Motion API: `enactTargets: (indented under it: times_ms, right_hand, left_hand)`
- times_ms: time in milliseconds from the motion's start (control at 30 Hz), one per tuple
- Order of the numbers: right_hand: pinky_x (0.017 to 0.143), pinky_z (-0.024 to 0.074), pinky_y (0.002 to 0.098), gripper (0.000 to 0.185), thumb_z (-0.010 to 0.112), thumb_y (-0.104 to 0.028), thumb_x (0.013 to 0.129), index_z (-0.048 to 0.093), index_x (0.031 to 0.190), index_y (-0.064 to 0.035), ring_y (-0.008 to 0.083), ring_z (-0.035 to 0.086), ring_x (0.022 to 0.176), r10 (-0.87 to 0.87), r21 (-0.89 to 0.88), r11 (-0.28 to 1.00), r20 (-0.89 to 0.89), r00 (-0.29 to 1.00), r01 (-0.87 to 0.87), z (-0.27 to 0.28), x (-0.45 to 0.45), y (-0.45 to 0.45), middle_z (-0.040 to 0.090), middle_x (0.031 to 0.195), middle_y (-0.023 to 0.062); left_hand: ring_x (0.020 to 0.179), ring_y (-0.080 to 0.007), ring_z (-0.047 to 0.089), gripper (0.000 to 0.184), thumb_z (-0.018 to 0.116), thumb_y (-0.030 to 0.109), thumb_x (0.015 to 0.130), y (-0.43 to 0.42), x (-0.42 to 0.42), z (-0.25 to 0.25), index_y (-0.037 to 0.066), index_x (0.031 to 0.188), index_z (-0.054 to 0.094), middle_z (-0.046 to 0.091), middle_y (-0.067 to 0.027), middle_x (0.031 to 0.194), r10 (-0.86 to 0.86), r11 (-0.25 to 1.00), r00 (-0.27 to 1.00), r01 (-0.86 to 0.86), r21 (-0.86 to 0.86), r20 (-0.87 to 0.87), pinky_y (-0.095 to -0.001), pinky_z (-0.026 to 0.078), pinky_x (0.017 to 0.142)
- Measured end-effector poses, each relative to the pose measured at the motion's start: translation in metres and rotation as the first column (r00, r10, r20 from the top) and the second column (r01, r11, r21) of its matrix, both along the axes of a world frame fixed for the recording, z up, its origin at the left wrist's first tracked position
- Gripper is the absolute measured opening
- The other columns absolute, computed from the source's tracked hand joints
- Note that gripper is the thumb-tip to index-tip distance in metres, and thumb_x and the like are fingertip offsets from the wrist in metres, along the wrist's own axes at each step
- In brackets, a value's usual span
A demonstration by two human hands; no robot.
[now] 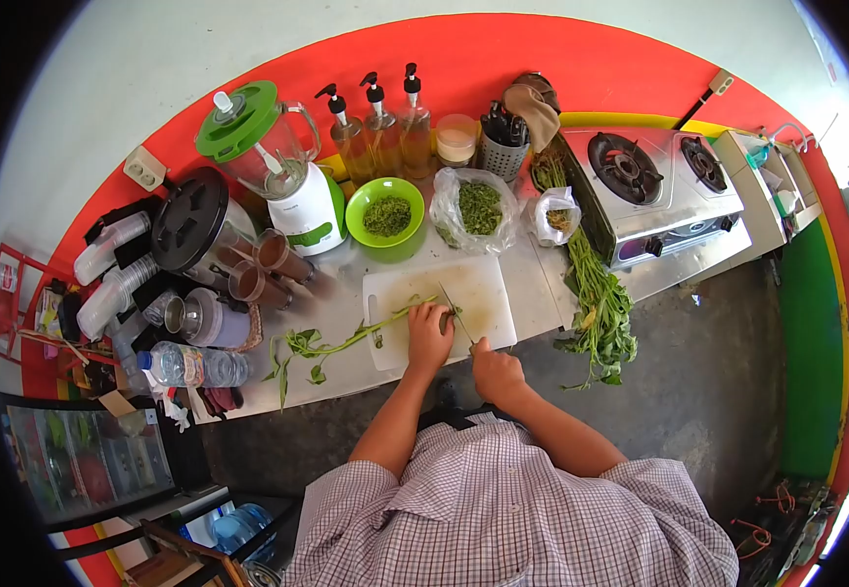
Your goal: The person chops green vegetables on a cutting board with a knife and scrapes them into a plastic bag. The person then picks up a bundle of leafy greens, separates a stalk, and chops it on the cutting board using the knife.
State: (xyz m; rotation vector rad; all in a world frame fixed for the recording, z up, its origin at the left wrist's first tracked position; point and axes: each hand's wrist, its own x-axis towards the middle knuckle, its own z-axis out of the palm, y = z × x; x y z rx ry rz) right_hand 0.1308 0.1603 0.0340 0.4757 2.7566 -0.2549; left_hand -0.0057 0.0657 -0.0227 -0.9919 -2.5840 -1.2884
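We note the board (483, 284) as our landmark. The stem (351, 338) lies across it, cut end near its middle, leafy end trailing past its left side onto the counter. Our left hand (430, 336) pins the stem, fingers bent and drawn together over it; we cannot tell how far the tips tuck under. Our right hand (496, 372) has its fingers wrapped round the handle of the knife (459, 317), blade just beside the left fingertips. Risk, we judge: a nick, should the stem roll or those fingers creep under the edge. The overhanging leaves could also tug the stem askew. Beyond the board stand a bowl (392, 250) and a bag (507, 217) of chopped greens; to its right, a bunch (600, 323) droops over the counter edge, easily snagged.
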Motion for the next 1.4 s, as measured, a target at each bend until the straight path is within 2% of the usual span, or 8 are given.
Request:
enactTargets:
  times_ms: [133,200,433,467,633,700,1333,1400]
  right_hand:
    - [0.061,0.0609,0.0413,0.028,0.056,-0.020,0.099,0.047,0.114,0.0013,0.0297,0.077,0.073,-0.069,-0.023,0.997,-0.006,0.998,0.068,-0.004,0.008,-0.010,0.075,0.079,0.0134]
    - [0.069,0.0612,0.0444,0.040,0.064,-0.011,0.087,0.044,0.117,0.0046,0.0359,0.076,0.080,-0.102,-0.104,0.989,0.026,0.994,0.104,-0.008,-0.001,-0.003,0.074,0.085,0.0212]
    - [0.068,0.0612,0.0446,0.040,0.065,-0.012,0.087,0.044,0.117,0.0049,0.0347,0.076,0.080,-0.083,-0.091,0.992,0.028,0.996,0.086,0.006,0.005,-0.010,0.074,0.086,0.0211]
    - [0.065,0.0610,0.0435,0.033,0.061,-0.016,0.093,0.046,0.114,0.0031,0.0327,0.076,0.077,-0.085,-0.060,0.995,0.004,0.996,0.085,0.000,0.007,-0.013,0.075,0.083,0.0179]
    - [0.060,0.0606,0.0409,0.028,0.057,-0.022,0.099,0.047,0.110,0.0014,0.0296,0.076,0.072,-0.045,-0.002,0.999,-0.052,0.998,0.045,0.004,-0.005,-0.002,0.075,0.078,0.0142]
    - [0.066,0.0613,0.0431,0.038,0.065,-0.012,0.088,0.044,0.116,0.0036,0.0329,0.077,0.079,-0.046,-0.087,0.995,0.060,0.997,0.051,0.017,-0.007,-0.001,0.075,0.085,0.0191]
    - [0.066,0.0617,0.0426,0.041,0.067,-0.012,0.086,0.045,0.117,0.0048,0.0334,0.076,0.077,-0.057,-0.037,0.998,-0.007,0.998,0.057,-0.001,-0.010,-0.006,0.074,0.083,0.0181]
    - [0.058,0.0608,0.0383,0.033,0.061,-0.020,0.094,0.048,0.114,0.0031,0.0259,0.076,0.069,-0.001,0.037,0.999,-0.009,1.000,0.001,0.004,-0.010,-0.005,0.074,0.075,0.0121]
  left_hand:
    - [0.102,-0.0340,0.054,0.015,0.072,0.004,0.083,-0.001,0.000,0.002,0.006,0.098,0.070,0.062,-0.0097,0.098,0.004,0.999,1.000,-0.003,0.033,-0.017,-0.0449,0.046,0.090]
    - [0.101,-0.0347,0.054,0.015,0.072,0.004,0.083,0.000,0.001,0.001,0.005,0.098,0.071,0.062,-0.0109,0.097,-0.008,0.999,1.000,0.008,0.043,-0.001,-0.0455,0.046,0.090]
    - [0.096,-0.0337,0.056,0.014,0.071,0.003,0.083,-0.001,0.003,0.001,0.004,0.097,0.072,0.063,-0.0099,0.094,-0.017,0.999,0.990,0.021,0.027,-0.143,-0.0446,0.048,0.087]
    - [0.095,-0.0336,0.057,0.014,0.071,0.002,0.083,-0.001,0.004,0.001,0.004,0.097,0.072,0.064,-0.0098,0.094,-0.014,1.000,0.986,0.017,0.020,-0.167,-0.0446,0.048,0.087]
    - [0.097,-0.0323,0.057,0.014,0.070,0.005,0.083,-0.003,0.005,-0.004,0.005,0.097,0.071,0.064,-0.0085,0.095,-0.018,1.000,0.989,0.022,0.022,-0.150,-0.0438,0.048,0.089]
    - [0.098,-0.0324,0.057,0.013,0.070,0.005,0.083,-0.003,0.003,-0.003,0.004,0.097,0.071,0.064,-0.0086,0.095,-0.024,0.999,0.990,0.027,0.020,-0.137,-0.0437,0.049,0.089]
    - [0.099,-0.0348,0.056,0.011,0.067,0.004,0.086,-0.004,0.004,-0.001,0.003,0.096,0.067,0.062,-0.0112,0.096,-0.045,0.998,0.996,0.047,0.037,-0.075,-0.0454,0.048,0.089]
    - [0.099,-0.0348,0.056,0.011,0.067,0.004,0.085,-0.004,0.002,0.000,0.003,0.096,0.067,0.062,-0.0110,0.096,-0.050,0.998,0.996,0.053,0.040,-0.070,-0.0453,0.048,0.089]
